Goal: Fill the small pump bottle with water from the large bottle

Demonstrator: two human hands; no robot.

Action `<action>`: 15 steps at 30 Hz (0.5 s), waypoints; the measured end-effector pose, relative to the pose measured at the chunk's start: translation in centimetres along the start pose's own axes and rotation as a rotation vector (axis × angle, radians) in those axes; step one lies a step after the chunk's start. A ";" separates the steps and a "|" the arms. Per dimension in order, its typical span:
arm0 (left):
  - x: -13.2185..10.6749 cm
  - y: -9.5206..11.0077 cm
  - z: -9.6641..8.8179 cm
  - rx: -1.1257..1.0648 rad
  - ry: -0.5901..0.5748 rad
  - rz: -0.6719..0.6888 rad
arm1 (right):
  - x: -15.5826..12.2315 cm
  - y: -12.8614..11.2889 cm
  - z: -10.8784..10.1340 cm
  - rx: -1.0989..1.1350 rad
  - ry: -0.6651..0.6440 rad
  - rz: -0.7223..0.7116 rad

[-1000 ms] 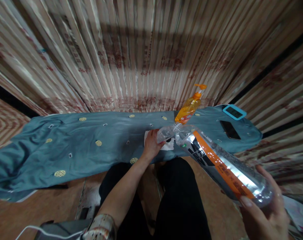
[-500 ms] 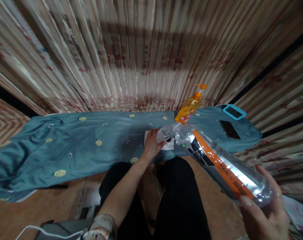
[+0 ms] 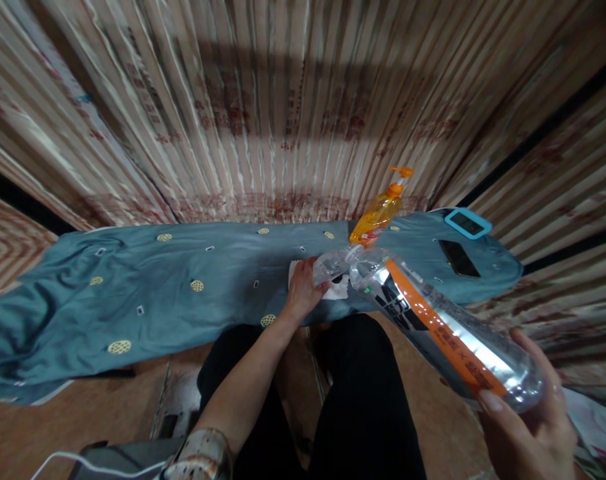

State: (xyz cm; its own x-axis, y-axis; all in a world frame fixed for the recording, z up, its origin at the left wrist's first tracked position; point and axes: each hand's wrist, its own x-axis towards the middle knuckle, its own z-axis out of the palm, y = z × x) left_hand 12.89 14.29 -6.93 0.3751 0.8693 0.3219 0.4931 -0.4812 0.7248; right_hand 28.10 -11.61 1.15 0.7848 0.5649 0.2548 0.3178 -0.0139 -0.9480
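My right hand [image 3: 530,427] grips the base of a large clear plastic bottle [image 3: 433,327] with an orange and black label, tilted with its neck down toward the table. My left hand [image 3: 305,287] is closed round a small clear cup [image 3: 330,265] held right under the bottle's mouth. Beneath the cup lies a white cloth with dark marks [image 3: 337,288] on the blue-green tablecloth [image 3: 157,287]. An orange pump bottle [image 3: 380,212] stands just behind the cup.
A black phone [image 3: 459,258] and a light-blue framed digital device [image 3: 467,223] lie at the table's right end. Striped patterned curtains hang behind and at both sides. My dark-trousered legs are below the table edge; a white cable trails at the lower left.
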 end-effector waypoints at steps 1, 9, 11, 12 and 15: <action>0.0 0.0 0.0 0.000 -0.001 0.003 | 0.0 0.1 -0.1 -0.001 -0.005 0.001; -0.2 0.1 0.1 0.007 0.020 0.018 | -0.2 0.2 -0.3 -0.004 -0.021 0.004; -0.2 0.1 0.1 0.014 0.019 0.023 | -0.3 0.0 -0.1 0.002 -0.015 0.019; -0.2 0.1 0.1 0.018 0.019 0.028 | -0.3 -0.1 -0.1 0.004 -0.008 0.025; -0.2 0.0 0.1 0.018 0.020 0.037 | -0.5 -0.1 0.0 0.006 0.012 0.045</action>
State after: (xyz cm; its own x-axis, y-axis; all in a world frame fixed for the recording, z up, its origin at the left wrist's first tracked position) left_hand 12.90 14.07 -7.06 0.3778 0.8529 0.3602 0.4938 -0.5147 0.7009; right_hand 27.73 -11.88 1.11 0.8048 0.5536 0.2141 0.2790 -0.0344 -0.9597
